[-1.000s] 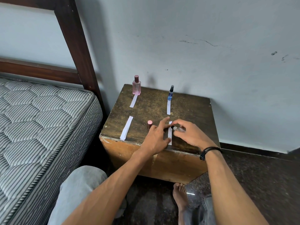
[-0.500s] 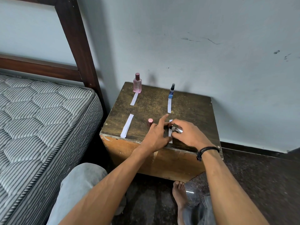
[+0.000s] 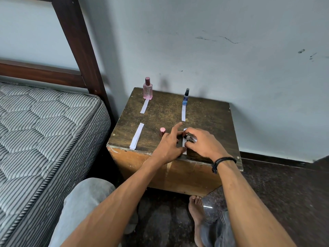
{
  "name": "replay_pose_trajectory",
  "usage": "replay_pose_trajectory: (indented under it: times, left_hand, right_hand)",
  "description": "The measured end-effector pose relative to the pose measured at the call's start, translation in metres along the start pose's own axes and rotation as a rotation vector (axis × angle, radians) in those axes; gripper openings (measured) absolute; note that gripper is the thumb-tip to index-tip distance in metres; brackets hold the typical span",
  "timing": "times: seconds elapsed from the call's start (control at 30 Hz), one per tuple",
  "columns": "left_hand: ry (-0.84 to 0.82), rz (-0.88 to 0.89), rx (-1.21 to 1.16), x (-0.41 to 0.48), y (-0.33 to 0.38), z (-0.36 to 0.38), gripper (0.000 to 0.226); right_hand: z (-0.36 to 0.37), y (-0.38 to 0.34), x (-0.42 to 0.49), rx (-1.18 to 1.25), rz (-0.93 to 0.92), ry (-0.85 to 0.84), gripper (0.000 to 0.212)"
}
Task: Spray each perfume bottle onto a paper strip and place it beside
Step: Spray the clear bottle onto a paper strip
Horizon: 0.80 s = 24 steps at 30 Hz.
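**Right now: small spray bottle clamped in the right hand, over the near strip**

I count three bottles in plain sight, one pink cap (image 3: 162, 131) whose lower part the left hand hides, and four paper strips.

My feed shows the right hand (image 3: 201, 143) curled round a small clear bottle (image 3: 192, 139). It lies sideways in the fingers, with its dark nozzle towards the left hand (image 3: 169, 145). That hand is loose, with the forefinger straight and the thumb tip on the near end of the strip under the grip (image 3: 185, 152). I cannot tell whether its other fingers touch the nozzle.

The pink cap stands just left of the grip, and a second strip (image 3: 136, 136) lies further left. Beyond the grip stands a slim blue bottle (image 3: 186, 98) with a third strip (image 3: 183, 113) at its foot. Beyond and to the left, a square pink bottle (image 3: 147, 90) stands with a fourth strip (image 3: 144, 106) at its base.

Everything sits on a scuffed dark wooden box (image 3: 210, 118) against a pale, marked wall (image 3: 213, 68). A striped mattress (image 3: 44, 131) and a dark bed frame (image 3: 78, 41) lie off to the left, and the floor (image 3: 284, 193) is dark.

The held bottle is see-through and mostly hidden by the fingers.
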<state>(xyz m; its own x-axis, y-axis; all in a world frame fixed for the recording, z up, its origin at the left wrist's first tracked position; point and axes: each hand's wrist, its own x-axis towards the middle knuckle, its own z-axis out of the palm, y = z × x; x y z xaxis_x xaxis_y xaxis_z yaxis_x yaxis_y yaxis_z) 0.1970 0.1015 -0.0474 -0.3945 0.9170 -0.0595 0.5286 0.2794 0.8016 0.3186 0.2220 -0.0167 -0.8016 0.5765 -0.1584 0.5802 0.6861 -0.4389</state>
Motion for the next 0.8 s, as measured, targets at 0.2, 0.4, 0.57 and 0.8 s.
replay_pose_trajectory:
  times: [0.2, 0.4, 0.57, 0.8]
  left_hand:
    - [-0.007, -0.003, -0.007, -0.0007, 0.0008, 0.0008, 0.092]
    - [-0.012, -0.006, 0.004, -0.0003, 0.0008, 0.0012, 0.094]
    - [-0.020, -0.016, -0.004, -0.0003, 0.0013, 0.0014, 0.096]
    - [-0.019, -0.017, -0.012, -0.0005, 0.0027, 0.0009, 0.096]
  right_hand:
    - [0.0001, 0.0005, -0.0006, -0.009, -0.001, -0.007, 0.034]
    - [-0.0003, 0.0006, -0.0004, -0.001, 0.000, -0.012, 0.032]
    - [-0.0009, 0.0022, -0.0010, 0.007, -0.005, -0.019, 0.032]
    - [-0.0039, 0.0094, -0.0032, 0.160, 0.027, -0.009, 0.032]
